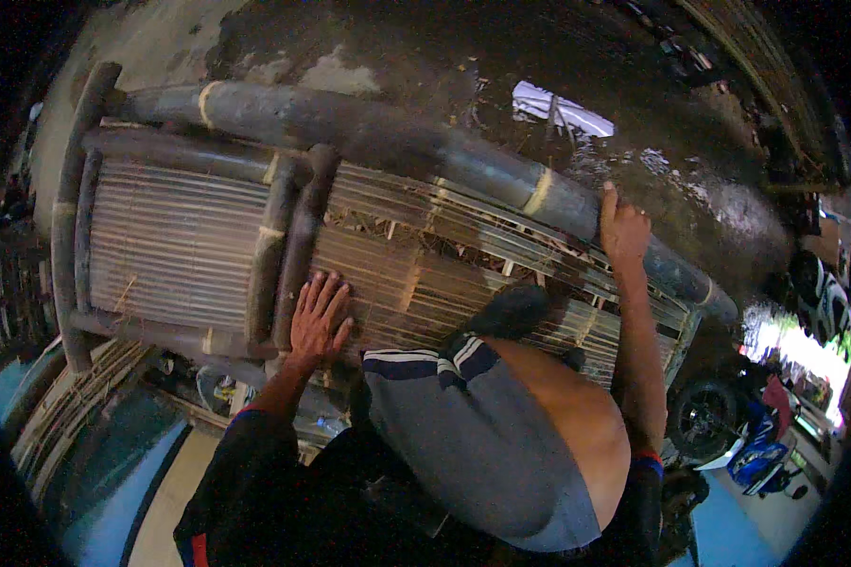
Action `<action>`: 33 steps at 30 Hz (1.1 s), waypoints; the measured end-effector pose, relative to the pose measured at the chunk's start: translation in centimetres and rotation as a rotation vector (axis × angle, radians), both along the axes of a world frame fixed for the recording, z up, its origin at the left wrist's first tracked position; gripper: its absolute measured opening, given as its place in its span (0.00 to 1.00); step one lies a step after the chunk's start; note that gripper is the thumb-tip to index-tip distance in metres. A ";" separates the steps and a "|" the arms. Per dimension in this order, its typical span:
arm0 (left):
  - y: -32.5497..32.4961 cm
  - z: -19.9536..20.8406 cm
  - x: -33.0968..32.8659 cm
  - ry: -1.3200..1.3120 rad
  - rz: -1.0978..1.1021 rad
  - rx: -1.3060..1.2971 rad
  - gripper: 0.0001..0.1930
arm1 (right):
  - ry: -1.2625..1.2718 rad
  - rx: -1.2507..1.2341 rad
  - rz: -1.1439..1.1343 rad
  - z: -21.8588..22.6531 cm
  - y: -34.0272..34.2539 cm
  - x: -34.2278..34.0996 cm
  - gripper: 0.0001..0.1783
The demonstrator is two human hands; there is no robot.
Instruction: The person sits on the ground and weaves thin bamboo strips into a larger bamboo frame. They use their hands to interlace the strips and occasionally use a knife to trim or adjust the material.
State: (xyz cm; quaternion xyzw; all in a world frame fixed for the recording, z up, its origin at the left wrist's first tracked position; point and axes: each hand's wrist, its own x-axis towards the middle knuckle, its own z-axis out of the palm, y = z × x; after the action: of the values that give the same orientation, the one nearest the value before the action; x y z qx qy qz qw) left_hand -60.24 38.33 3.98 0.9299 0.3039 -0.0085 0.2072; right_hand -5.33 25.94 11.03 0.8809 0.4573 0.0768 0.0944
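The left hand (320, 319) rests fingers apart, bamboo slats (373, 293) beneath them. Under the right hand (624, 230), its finger closure unclear, runs a thick pole (482, 168).

- Bamboo bench (388, 269): thick, dark poles (487, 175) with pale bands (539, 192).
- Thin slats (175, 227) fill its two panels (180, 260); the larger one has gaps toward the far edge (350, 118).
- It extends slantwise from left to right.
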 end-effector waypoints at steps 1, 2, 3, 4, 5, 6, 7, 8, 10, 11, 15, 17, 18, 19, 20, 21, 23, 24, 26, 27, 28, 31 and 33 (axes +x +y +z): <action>0.0 -0.2 -0.2 0.008 0.003 -0.004 0.32 | -0.063 0.007 0.081 0.0 -0.1 -0.3 0.29; 0.0 -0.9 -0.7 0.000 -0.008 0.025 0.31 | -0.124 0.015 0.160 0.1 -0.3 -0.5 0.29; 0.2 -0.7 -0.6 0.000 -0.006 0.024 0.31 | -0.190 0.022 0.234 0.5 -0.4 -0.7 0.28; 0.2 -0.3 -0.5 0.009 0.002 0.027 0.31 | -0.128 -0.040 0.159 0.8 0.1 -1.0 0.28; 0.2 0.1 -0.6 0.020 0.007 0.031 0.31 | -0.067 -0.104 0.083 1.0 0.7 -1.3 0.28; 0.3 0.3 -0.4 0.038 0.010 0.030 0.31 | -0.012 -0.174 -0.001 1.4 0.8 -1.6 0.28; 0.2 0.3 -0.2 0.052 0.010 0.024 0.31 | 0.052 -0.116 -0.058 1.7 0.9 -1.6 0.28; 0.2 0.3 -0.1 0.068 0.009 0.018 0.31 | 0.116 -0.058 -0.117 1.7 1.2 -1.6 0.28; 0.5 0.1 0.5 0.030 0.010 0.004 0.31 | 0.130 0.054 -0.132 1.8 0.8 -1.3 0.28; 0.3 0.1 0.3 0.014 0.010 0.000 0.31 | 0.094 0.111 -0.077 1.5 0.6 -1.3 0.29; 0.3 0.3 0.2 0.082 0.020 -0.012 0.30 | 0.126 0.076 -0.117 1.0 0.9 -0.9 0.29; 0.6 0.0 0.0 0.037 0.005 0.005 0.30 | 0.020 0.091 0.076 0.2 -0.2 -0.3 0.30; 0.6 -0.3 -0.3 0.018 0.002 0.015 0.30 | -0.030 0.098 0.178 0.3 0.0 -0.6 0.30; 0.6 -0.6 -0.4 0.022 0.003 0.009 0.30 | 0.054 0.059 0.026 0.4 0.3 -0.7 0.28; 0.5 -1.0 -0.4 0.027 0.005 0.004 0.29 | 0.138 0.023 -0.125 0.7 0.7 -0.6 0.27; 0.5 -1.1 -0.3 0.030 -0.002 -0.001 0.29 | 0.221 -0.010 -0.285 1.2 0.8 -0.9 0.25; 0.2 -1.0 -0.1 0.006 0.002 -0.038 0.28 | 0.170 0.036 -0.173 0.9 -0.6 0.0 0.23; 0.1 -1.4 0.4 -0.018 -0.011 -0.034 0.28 | 0.134 0.053 -0.122 1.2 -1.6 0.5 0.22; 0.5 -1.0 -0.2 0.007 0.009 -0.023 0.28 | 0.130 0.299 0.048 2.3 1.6 -4.4 0.24; 0.7 -1.0 -0.6 0.003 0.022 -0.026 0.28 | 0.127 0.422 0.139 3.7 3.8 -7.9 0.25; 0.7 -0.9 -0.8 -0.005 0.030 -0.032 0.28 | 0.302 0.348 0.271 5.0 5.0 -11.5 0.28; 0.7 -0.6 -0.5 -0.022 0.031 -0.055 0.29 | 0.678 0.014 0.532 6.7 7.8 -21.6 0.36; 0.8 -0.2 0.0 -0.006 0.041 -0.083 0.29 | 0.645 0.124 0.496 4.1 8.1 -26.5 0.38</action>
State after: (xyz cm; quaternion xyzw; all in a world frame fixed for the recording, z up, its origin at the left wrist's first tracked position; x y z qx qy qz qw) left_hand -60.24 39.15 3.80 0.9141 0.3215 -0.0144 0.2465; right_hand -31.85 34.03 15.17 0.7269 0.6565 -0.1554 -0.1282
